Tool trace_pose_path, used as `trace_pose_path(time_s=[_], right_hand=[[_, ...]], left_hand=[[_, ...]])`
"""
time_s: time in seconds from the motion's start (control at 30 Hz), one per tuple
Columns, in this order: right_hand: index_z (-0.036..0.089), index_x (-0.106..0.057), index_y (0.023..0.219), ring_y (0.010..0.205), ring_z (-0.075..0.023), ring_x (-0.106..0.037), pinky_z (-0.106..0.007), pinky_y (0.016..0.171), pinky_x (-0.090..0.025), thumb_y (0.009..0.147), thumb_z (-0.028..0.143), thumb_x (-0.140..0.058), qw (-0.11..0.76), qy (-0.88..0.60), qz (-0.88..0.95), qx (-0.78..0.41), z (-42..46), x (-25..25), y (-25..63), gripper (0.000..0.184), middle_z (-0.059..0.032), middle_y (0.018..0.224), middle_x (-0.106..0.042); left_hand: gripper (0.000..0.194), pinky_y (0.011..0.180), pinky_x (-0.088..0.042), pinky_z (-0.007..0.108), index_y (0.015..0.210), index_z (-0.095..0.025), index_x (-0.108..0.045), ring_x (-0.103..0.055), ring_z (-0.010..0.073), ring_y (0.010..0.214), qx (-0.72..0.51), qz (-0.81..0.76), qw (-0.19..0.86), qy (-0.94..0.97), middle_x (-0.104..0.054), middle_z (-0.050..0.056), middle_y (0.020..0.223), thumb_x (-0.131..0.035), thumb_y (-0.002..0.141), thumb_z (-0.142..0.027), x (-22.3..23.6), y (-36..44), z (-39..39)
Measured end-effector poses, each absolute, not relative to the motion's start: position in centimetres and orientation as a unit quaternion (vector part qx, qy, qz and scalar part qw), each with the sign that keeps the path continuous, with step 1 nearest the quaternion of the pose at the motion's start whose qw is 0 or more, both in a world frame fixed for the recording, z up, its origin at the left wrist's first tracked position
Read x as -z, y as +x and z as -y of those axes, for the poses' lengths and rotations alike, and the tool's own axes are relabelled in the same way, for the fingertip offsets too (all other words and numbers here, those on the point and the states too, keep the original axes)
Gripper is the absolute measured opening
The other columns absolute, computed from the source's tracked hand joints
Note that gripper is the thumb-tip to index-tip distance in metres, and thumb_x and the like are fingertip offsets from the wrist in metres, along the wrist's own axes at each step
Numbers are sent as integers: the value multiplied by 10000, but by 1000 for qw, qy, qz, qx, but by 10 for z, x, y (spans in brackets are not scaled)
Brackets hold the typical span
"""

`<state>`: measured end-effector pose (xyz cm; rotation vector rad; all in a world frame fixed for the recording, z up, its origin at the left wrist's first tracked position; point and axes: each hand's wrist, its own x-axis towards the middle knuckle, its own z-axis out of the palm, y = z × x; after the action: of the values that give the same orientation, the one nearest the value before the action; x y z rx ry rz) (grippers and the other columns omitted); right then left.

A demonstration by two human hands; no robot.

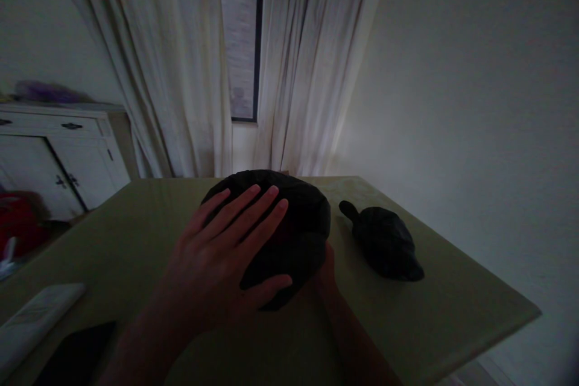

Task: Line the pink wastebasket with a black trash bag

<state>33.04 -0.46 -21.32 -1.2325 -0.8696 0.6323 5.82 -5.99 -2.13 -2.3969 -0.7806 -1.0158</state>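
Observation:
Over the middle of the table, a black plastic bag (312, 199) with a rounded, wide mouth faces me; its inside is too dark to make out. My left hand (226, 247) lies against the bag's left side and mouth, its fingers stretched out and a little apart, thumb low. At the bag's right side, my right hand (328, 265) holds it from below and behind, most of its fingers hidden. To the right, a second black bag (384, 241), bunched up with a twisted end, rests on the table, touched by neither hand.
The pale green table (429, 313) has a corner at the right, near the wall. A white flat box (38, 319) and a dark flat object (76, 356) lie at the front left. Behind stand curtains (172, 72) and, at left, a white cabinet (90, 151) beside a red object (20, 223).

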Motion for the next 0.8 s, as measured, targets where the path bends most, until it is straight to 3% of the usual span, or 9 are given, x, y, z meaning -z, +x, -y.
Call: trace_pose_path(time_s=[0.43,0.8], right_hand=[[190,-782,806,822,-286,-727,-380,716,-585,769,468,-691,660,-577,406,-259,8,204,328,295,-137,885,-816],[156,-839,925,866,-298,-754,-364,723,-600,783,388,-714,660,-580,408,-248,11,201,323,298,-142,934,-830]], left_hand=[[836,1323,-322,609,1689,-209,-465,-516,403,1545,366,267,211,-866,-539,136,1685,-710,967,-552,19,59,59],[761,1341,-299,564,1651,-190,-503,-545,353,1528,374,237,206,-873,-575,131,1659,-680,1007,-556,18,62,57]])
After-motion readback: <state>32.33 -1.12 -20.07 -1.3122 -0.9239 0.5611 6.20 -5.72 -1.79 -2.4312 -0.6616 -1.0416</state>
